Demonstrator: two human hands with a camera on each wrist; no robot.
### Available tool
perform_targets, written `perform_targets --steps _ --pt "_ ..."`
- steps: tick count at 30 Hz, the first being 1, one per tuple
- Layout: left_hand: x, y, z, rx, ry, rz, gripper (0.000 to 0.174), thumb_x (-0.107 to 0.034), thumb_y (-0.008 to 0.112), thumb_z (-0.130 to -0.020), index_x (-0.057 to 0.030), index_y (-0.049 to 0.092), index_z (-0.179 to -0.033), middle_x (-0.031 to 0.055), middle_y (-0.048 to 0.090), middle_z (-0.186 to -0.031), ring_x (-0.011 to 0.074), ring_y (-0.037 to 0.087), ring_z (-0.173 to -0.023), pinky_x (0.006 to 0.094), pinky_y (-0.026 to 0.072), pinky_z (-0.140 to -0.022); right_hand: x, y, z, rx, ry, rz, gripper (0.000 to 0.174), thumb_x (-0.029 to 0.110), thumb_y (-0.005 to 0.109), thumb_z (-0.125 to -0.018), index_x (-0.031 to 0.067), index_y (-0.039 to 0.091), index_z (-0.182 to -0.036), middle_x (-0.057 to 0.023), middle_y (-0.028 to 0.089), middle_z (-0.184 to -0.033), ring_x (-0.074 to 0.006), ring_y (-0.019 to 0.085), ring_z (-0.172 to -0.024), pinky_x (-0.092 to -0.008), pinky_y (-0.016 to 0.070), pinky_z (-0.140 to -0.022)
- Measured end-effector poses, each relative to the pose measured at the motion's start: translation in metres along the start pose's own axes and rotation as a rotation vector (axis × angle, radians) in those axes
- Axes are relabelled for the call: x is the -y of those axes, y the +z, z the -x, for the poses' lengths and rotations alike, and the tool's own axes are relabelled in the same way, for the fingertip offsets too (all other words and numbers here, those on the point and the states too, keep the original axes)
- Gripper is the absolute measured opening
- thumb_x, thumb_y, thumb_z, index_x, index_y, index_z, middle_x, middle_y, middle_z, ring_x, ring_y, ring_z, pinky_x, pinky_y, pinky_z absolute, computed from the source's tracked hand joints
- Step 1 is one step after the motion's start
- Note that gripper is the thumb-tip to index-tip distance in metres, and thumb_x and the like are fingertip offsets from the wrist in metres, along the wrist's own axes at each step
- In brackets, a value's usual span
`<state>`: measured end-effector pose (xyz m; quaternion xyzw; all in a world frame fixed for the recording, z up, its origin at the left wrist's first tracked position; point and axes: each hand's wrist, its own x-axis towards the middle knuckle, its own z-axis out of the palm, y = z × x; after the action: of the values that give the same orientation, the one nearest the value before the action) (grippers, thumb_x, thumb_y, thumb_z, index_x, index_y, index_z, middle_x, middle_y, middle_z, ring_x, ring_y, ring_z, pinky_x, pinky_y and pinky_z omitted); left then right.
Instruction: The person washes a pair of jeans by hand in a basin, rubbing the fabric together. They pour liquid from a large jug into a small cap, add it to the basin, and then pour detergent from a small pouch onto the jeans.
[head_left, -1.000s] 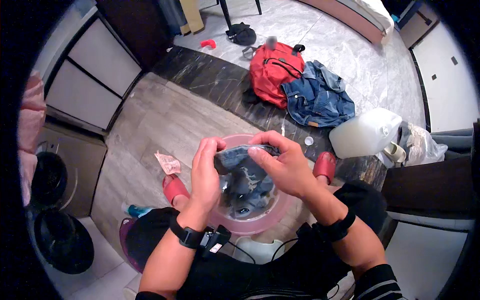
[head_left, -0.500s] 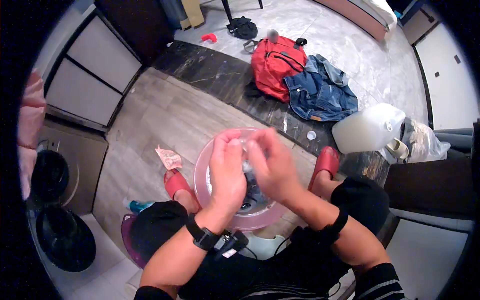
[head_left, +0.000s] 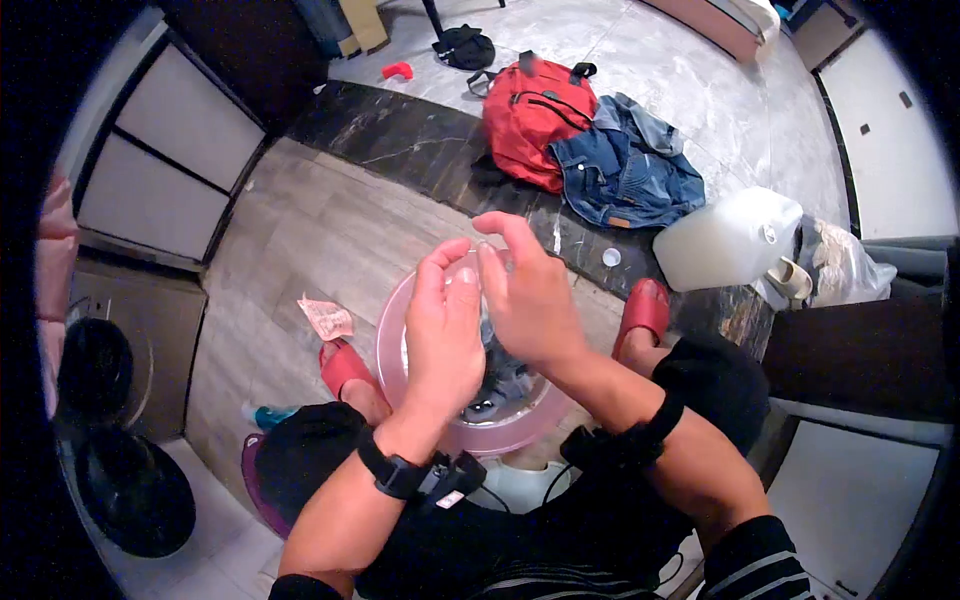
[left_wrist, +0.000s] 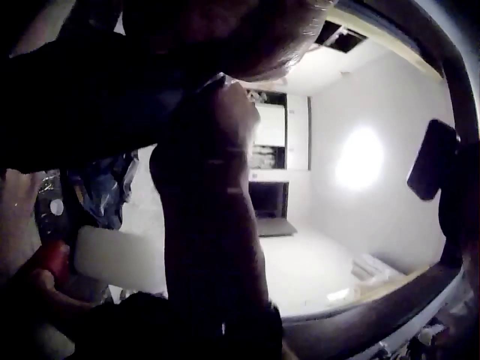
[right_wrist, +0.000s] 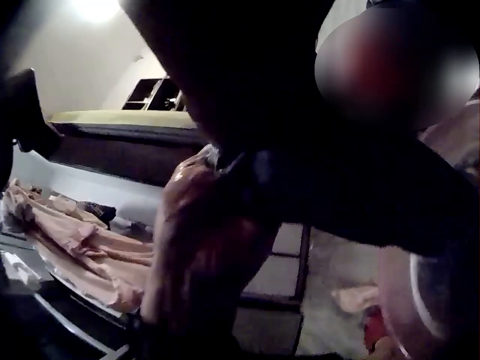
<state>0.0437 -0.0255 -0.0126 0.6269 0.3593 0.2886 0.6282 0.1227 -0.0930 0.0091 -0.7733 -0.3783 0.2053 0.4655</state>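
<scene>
Both hands are raised close together over a pink basin (head_left: 388, 355). The left hand (head_left: 445, 335) and the right hand (head_left: 532, 300) face each other with bent fingers, thumbs near the middle. A wet grey-blue denim garment (head_left: 508, 382) lies in water in the basin, partly hidden under the hands. In the left wrist view dark cloth (left_wrist: 75, 112) hangs down from where the hands meet. The right wrist view also has this dark cloth (right_wrist: 360, 180) stretching from the fingers toward the basin. The hands grip its upper part, mostly hidden behind their backs.
Red slippers (head_left: 345, 370) on the person's feet flank the basin. Beyond it lie a red backpack (head_left: 535, 120), a denim jacket (head_left: 630, 170) and a white jug (head_left: 725, 240) with a loose cap (head_left: 611, 257). A pink paper (head_left: 327, 318) is on the floor at left.
The hands have come together and risen slightly away from the body. The garment's top edge, visible between them earlier, is now hidden. The head view has shifted a little.
</scene>
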Motion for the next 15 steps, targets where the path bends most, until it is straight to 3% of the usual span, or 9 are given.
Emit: perform_targets --steps 2,3,6,7,11,14,15 --pt "0.000 -0.008 -0.003 0.025 -0.043 -0.084 0.030 -0.010 0.043 -0.095 0.0009 0.044 -0.122 0.0044 0.058 -0.093 0.0081 0.052 -0.079 0.0232 0.0443 -0.068 0.005 0.003 0.005 -0.028 -0.070 0.000 0.024 0.013 0.050 -0.088 0.0084 0.053 -0.112 -0.0204 0.063 -0.092 -0.0403 0.061 -0.085 -0.0445 0.0480 -0.073" --pt "0.005 -0.013 -0.008 -0.006 -0.166 0.024 0.031 -0.011 0.043 -0.095 0.0016 0.044 -0.123 0.0072 0.059 -0.095 0.0106 0.054 -0.083 0.0248 0.0452 -0.073 0.005 0.005 0.011 0.000 -0.198 -0.018 0.025 0.012 0.050 -0.088 0.0069 0.052 -0.112 -0.0216 0.063 -0.092 -0.0417 0.060 -0.085 -0.0458 0.0479 -0.072" --pt "0.016 -0.007 -0.001 -0.016 0.048 -0.015 0.033 -0.010 0.042 -0.094 0.0025 0.043 -0.125 0.0083 0.059 -0.093 0.0129 0.056 -0.084 0.0273 0.0464 -0.074 -0.001 0.004 -0.001 0.028 0.003 0.032 0.025 0.010 0.053 -0.086 0.0062 0.053 -0.111 -0.0208 0.063 -0.094 -0.0402 0.060 -0.087 -0.0449 0.0479 -0.073" --pt "0.020 -0.006 0.003 0.048 0.108 -0.038 0.034 -0.008 0.046 -0.093 -0.0035 0.043 -0.127 0.0067 0.057 -0.107 0.0123 0.054 -0.093 0.0273 0.0463 -0.083 -0.007 0.006 -0.009 -0.051 -0.019 -0.033 0.026 0.009 0.054 -0.085 0.0058 0.054 -0.111 -0.0209 0.063 -0.094 -0.0390 0.061 -0.087 -0.0438 0.0480 -0.074" --pt "0.012 -0.021 -0.006 0.039 -0.175 0.025 0.035 -0.010 0.045 -0.094 -0.0001 0.042 -0.128 0.0076 0.056 -0.110 0.0122 0.052 -0.099 0.0266 0.0428 -0.089 -0.003 0.016 0.019 0.050 -0.239 -0.052 0.027 0.009 0.053 -0.087 0.0050 0.051 -0.114 -0.0218 0.063 -0.091 -0.0386 0.062 -0.085 -0.0427 0.0485 -0.071" --pt "0.022 -0.009 0.002 0.036 0.081 -0.107 0.038 -0.007 0.048 -0.092 -0.0040 0.042 -0.129 0.0060 0.057 -0.105 0.0111 0.054 -0.094 0.0255 0.0467 -0.081 -0.024 0.016 -0.007 -0.126 -0.170 0.077 0.027 0.014 0.052 -0.087 0.0109 0.050 -0.114 -0.0225 0.062 -0.075 -0.0405 0.061 -0.064 -0.0512 0.0471 -0.059" --pt "0.018 -0.010 0.002 0.043 0.062 -0.097 0.038 -0.008 0.048 -0.092 -0.0037 0.042 -0.129 0.0069 0.057 -0.108 0.0111 0.054 -0.096 0.0255 0.0464 -0.082 -0.017 0.015 -0.003 -0.136 -0.196 0.060 0.028 0.013 0.052 -0.087 0.0106 0.050 -0.114 -0.0225 0.062 -0.075 -0.0403 0.061 -0.063 -0.0509 0.0467 -0.058"
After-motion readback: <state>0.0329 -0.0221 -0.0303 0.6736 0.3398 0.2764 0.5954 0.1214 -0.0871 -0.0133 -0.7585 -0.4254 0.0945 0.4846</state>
